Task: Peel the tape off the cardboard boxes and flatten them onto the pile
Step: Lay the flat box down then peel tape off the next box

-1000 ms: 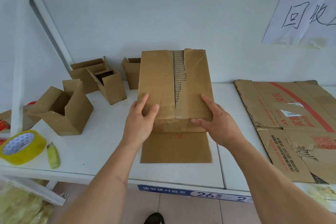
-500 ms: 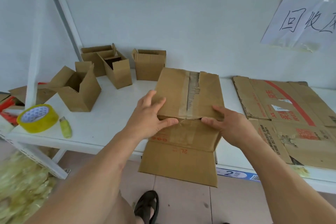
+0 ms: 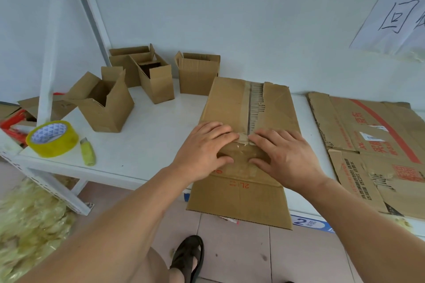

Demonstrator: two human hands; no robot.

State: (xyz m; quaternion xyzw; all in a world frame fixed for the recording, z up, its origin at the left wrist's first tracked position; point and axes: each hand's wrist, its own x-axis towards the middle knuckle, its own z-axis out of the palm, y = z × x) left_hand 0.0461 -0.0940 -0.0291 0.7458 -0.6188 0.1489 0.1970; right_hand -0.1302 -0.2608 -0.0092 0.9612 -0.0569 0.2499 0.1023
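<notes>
Corrugated brown cardboard makes up the flattened box (image 3: 247,145), which is laid across the front edge of the white table (image 3: 147,145) so that its near flap overhangs the floor. A strip of clear tape (image 3: 246,101) runs along its centre seam, and beside it the outer paper is torn away, exposing ribbed fluting. Red printed marks on the lower panel are too small to be read.

The left hand (image 3: 204,150) and the right hand (image 3: 285,156) are pressed flat on the box at the fold, fingers nearly straight and close together, fingertips almost meeting at the seam; nothing is gripped. The crinkled, glossy tape end between them is partly hidden by the fingers.

Four open small boxes (image 3: 103,103) stand toward the rear left corner. A yellow tape roll (image 3: 51,139) and a yellow-green cutter (image 3: 87,151) lie near the front left edge. The pile of flattened cartons (image 3: 368,140) (printed in red) is spread over the right end, cut off by the frame edge. A paper sign (image 3: 395,14) on the wall is likewise cropped.

Compared with half a second ago, the box is lowered flatter onto the table, and both hands are moved inward onto the seam.
</notes>
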